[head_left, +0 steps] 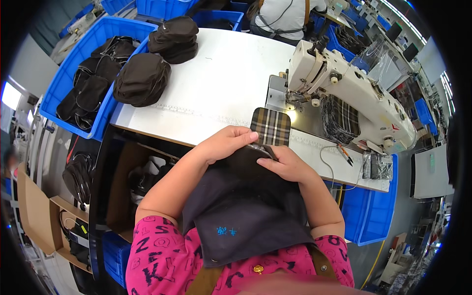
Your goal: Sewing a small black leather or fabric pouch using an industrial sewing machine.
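At the table's front edge, my left hand [228,142] and my right hand [289,164] are closed on a dark fabric piece with a zipper [259,148]. The left thumb presses by the zipper's upper end, and the right thumb lies across its lower side. A plaid panel [271,124] with rounded corners lies flat just beyond, its near edge touching my left fingertips. Whether it is joined to the zippered piece is hidden. Right of the panel stands a white sewing machine [339,83], its lamp lit near the needle. My dark apron [246,211] merges with the held fabric.
Stacked black pouches [142,79] sit at the table's left, beside a blue bin [105,39] of similar pieces. Plaid panels [340,118] are piled under the machine arm. A pen [346,155] and small packets [377,166] lie right. A co-worker [282,17] sits beyond.
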{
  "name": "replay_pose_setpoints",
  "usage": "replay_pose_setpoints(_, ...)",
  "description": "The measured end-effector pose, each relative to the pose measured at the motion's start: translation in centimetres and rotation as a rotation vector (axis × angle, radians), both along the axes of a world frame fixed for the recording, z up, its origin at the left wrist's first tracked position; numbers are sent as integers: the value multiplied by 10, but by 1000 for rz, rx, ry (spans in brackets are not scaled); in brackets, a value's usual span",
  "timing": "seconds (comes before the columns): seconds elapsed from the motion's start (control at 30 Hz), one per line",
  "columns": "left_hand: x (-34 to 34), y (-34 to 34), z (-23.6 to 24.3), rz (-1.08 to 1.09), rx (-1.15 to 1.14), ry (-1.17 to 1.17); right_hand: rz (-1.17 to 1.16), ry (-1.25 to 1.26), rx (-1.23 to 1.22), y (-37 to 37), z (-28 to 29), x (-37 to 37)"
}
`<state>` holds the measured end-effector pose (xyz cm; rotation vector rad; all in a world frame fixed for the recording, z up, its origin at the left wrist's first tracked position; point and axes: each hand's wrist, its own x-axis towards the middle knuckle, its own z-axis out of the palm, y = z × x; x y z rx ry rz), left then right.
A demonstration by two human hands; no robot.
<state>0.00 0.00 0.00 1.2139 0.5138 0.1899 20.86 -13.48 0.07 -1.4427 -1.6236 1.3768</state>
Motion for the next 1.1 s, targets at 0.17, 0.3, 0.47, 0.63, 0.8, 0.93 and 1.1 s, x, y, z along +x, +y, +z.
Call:
replay_pose_setpoints(0.17, 12, -13, -15, -7, 197, -62, -133, 282, 53, -2, -9, 3)
replay_pose_setpoints(0.3, 14, -26, -7, 42, 224, -66, -284, 483, 34, -1, -8, -7)
replay_pose_setpoints(0.47, -2, -22, -24, 46, 78, -118, -416, 795, 118, -4, -4, 2)
replay_pose_setpoints(0.63, -13, -35, -44, 15, -11, -143, -465, 868, 152, -4, 4, 1)
replay_pose_setpoints(0.8, -16, -31, -42, 94, -109, -157, -367, 928, 64, 4, -1, 10)
replay_pose_setpoints(0.93, -12, -22, -30, 445, -419, -336, -433, 845, 74, 8, 13, -6)
replay_pose_setpoints(1.1, 0, -15, -23, 606, -385, -372, -421, 657, -107, -16, -26, -2)
